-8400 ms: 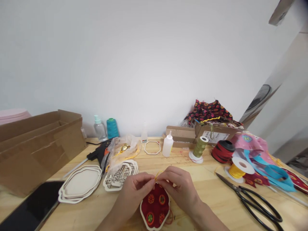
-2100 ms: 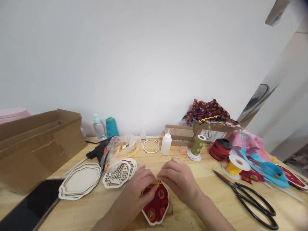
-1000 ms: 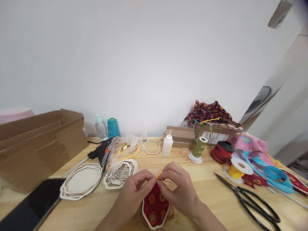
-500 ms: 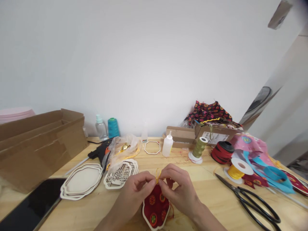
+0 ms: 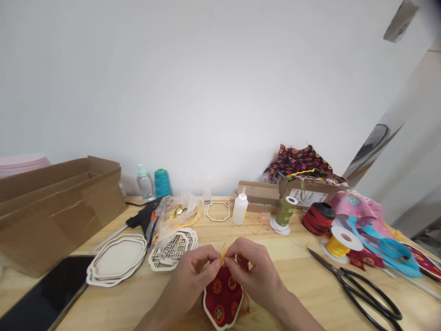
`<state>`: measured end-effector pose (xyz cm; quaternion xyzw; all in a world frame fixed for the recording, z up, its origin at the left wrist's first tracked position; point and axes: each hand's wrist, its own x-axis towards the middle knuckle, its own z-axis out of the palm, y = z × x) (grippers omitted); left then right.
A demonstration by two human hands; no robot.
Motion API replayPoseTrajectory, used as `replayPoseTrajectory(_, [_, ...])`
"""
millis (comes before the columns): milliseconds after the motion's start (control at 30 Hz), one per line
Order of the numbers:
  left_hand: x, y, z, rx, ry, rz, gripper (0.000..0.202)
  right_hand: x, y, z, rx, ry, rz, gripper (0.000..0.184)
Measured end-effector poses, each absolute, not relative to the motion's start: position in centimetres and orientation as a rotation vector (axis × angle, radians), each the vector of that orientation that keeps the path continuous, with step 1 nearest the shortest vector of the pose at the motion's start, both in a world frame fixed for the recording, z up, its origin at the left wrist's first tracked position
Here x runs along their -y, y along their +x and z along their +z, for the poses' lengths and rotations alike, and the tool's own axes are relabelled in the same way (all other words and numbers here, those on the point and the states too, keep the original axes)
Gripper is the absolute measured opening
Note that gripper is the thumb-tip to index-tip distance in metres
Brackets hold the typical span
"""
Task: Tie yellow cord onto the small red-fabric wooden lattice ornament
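Note:
Near the front of the table lies a dark red patterned fabric ornament (image 5: pixel 223 296) with a pale, scalloped wooden rim. A small loop of yellow cord (image 5: pixel 225 249) stands up at its top end. My left hand (image 5: pixel 201 269) pinches the base of this cord from the left, thumb against forefinger. From the other side, my right hand (image 5: pixel 253 266) pinches at the same spot, fingertips nearly touching the left ones. My fingers hide the cord's base. A loose reddish thread shows at the ornament's right edge.
Black-handled scissors (image 5: pixel 358 287) and a yellow cord spool (image 5: pixel 339 243) lie to the right. Left are lattice wooden pieces (image 5: pixel 172 250), stacked wooden plates (image 5: pixel 117 259), a phone (image 5: pixel 46 292) and a glue gun (image 5: pixel 143 218). A squeeze bottle (image 5: pixel 240 209) stands behind my hands.
My right fingers have shifted slightly down and left at the cord's base, and the yellow loop leans a little differently. The ornament has hardly moved.

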<state>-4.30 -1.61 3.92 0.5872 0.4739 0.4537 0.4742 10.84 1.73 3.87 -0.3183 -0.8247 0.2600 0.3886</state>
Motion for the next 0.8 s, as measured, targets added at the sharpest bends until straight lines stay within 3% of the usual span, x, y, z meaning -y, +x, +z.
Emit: replayPoseTrajectory(800, [1.57,-4.34,4.04,-1.176,1.429,1.159,0.018,-2.05,10.38,3.6,1.864,-0.879,1.142,0.011])
